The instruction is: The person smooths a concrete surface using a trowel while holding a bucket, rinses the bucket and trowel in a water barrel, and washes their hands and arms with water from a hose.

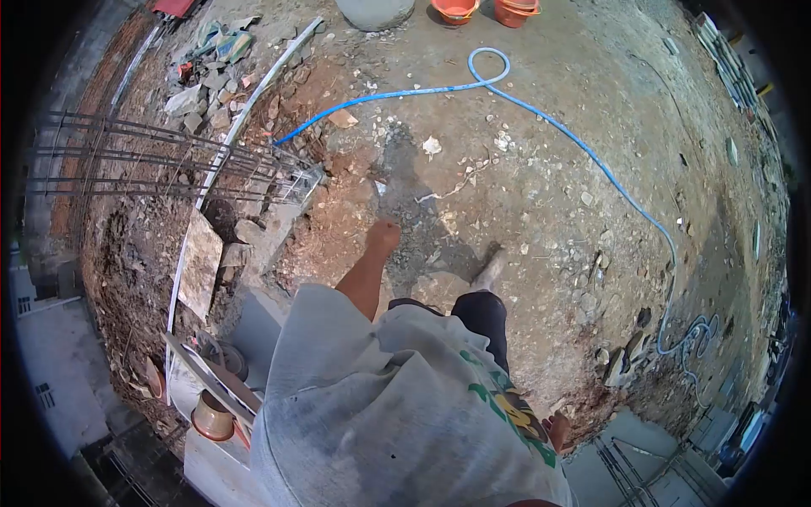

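My left hand [384, 238] swings out in front of my body, its fingers curled in, and nothing shows in it. Below it is bare, stony ground [524, 211] with my shadow across it. Beside the hem of my shirt [363, 406], low on the right, my right hand [557, 429] is partly visible. Its fingers look loosely apart and no object shows in them. One shoe [488, 269] is on the dirt ahead of my dark trouser leg.
A blue hose [583, 150] loops over the ground and coils at the right. Steel rebar [152, 155] juts in from the left beside a long pale pipe [245, 110]. Orange buckets [456, 10] stand at the top. Rubble [198, 100] and a leaning board [199, 264] lie left.
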The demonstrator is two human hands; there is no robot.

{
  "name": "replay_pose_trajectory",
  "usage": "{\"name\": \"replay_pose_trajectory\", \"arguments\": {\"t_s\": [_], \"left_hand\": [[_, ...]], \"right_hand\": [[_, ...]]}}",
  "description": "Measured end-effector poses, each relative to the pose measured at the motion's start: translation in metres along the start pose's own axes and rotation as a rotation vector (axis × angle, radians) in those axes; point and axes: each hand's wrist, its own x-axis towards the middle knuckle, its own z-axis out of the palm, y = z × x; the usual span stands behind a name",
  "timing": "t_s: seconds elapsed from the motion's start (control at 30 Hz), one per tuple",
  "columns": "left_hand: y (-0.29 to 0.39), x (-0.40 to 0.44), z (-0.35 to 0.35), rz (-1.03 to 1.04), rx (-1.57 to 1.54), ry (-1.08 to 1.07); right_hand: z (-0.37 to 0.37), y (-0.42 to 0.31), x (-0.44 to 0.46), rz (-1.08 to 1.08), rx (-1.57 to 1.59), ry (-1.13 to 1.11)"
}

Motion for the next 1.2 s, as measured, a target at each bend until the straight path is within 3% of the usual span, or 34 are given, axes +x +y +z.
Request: {"name": "replay_pose_trajectory", "arguments": {"t_s": [0.1, 0.17, 0.23, 0.27, 0.37, 0.43, 0.5, 0.6, 0.73, 0.77, 0.8, 0.83, 0.93, 1.1, 1.2], "left_hand": [[-0.023, -0.025, 0.007, -0.174, -0.05, 0.011], [-0.045, -0.011, 0.017, -0.275, -0.074, 0.08], [-0.067, -0.01, 0.015, -0.422, -0.028, 0.14], [-0.07, -0.009, 0.006, -0.395, -0.195, 0.224], [-0.06, -0.017, -0.017, -0.378, -0.608, 0.4], [-0.032, -0.021, -0.055, -0.447, -0.786, 0.452], [-0.045, -0.005, -0.051, -0.545, -0.853, 0.455], [-0.065, 0.023, -0.054, -0.656, -0.878, 0.42], [-0.183, 0.142, -0.055, -0.667, -0.755, 0.481], [-0.191, 0.134, -0.027, -0.726, -0.72, 0.463], [-0.184, 0.132, -0.053, -0.673, -0.829, 0.586], [-0.166, 0.127, -0.101, -0.639, -1.111, 0.536], [-0.158, 0.152, -0.168, -0.54, -1.389, 0.732], [-0.153, 0.187, -0.224, -0.572, -1.329, 0.728], [-0.131, 0.227, -0.242, -0.641, -1.452, 0.862]], "right_hand": [[-0.01, -0.103, 0.079, 0.023, -0.031, -0.002], [0.021, -0.169, 0.149, 0.097, -0.062, 0.046], [0.05, -0.266, 0.19, 0.067, -0.332, -0.191], [0.096, -0.329, 0.166, 0.033, -0.424, -0.077], [0.225, -0.492, 0.171, -0.456, -0.464, -0.253], [0.319, -0.577, 0.069, -0.809, -0.461, -0.385], [0.407, -0.634, -0.016, -1.04, -0.545, -0.441], [0.514, -0.662, -0.135, -1.378, -0.606, -0.562], [0.633, -0.643, -0.225, -1.861, -0.797, -0.577], [0.659, -0.642, -0.252, -1.855, -0.93, -0.614], [0.674, -0.632, -0.261, -1.803, -1.087, -0.651], [0.699, -0.638, -0.259, -1.878, -1.309, -0.677], [0.763, -0.637, -0.299, -1.896, -1.416, -0.626], [0.902, -0.622, -0.393, -1.667, -1.471, -0.858], [1.013, -0.597, -0.441, -1.725, -1.653, -1.003]]}}
